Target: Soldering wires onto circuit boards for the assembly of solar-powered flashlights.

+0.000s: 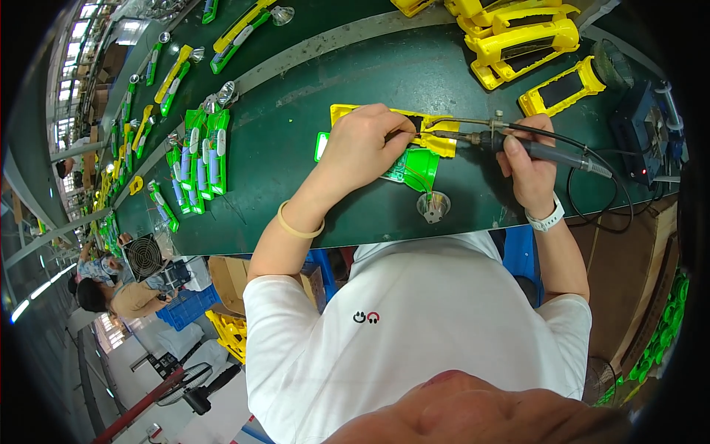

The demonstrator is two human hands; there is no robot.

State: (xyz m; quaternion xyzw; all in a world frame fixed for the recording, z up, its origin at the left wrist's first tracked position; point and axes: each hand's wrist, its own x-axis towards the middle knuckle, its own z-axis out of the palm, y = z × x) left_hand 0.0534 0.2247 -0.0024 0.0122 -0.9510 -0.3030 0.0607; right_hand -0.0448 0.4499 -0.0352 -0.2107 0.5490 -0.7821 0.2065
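My right hand (529, 159) is closed around the dark handle of a soldering iron (558, 153), which has a thin feed tube (458, 120) fixed along it. The iron's tip points left, over a yellow plastic housing (442, 145) lying on the bench. At that tip, the fingers of my left hand (370, 142) are pinched together over the housing; what they hold is too small to make out. Below the housing lies a green casing (421, 172) with a circuit board, partly covered by my left hand. Wires run from it to a silvery reflector cup (433, 208).
Several green lamp bodies (198, 163) lie in a cluster at left on the green bench (277, 174). Stacked yellow housings (525, 48) stand at the far right, with a single yellow housing (563, 87) nearer. A dark blue box (634, 133) sits at right, beside the iron's looping cable (629, 211).
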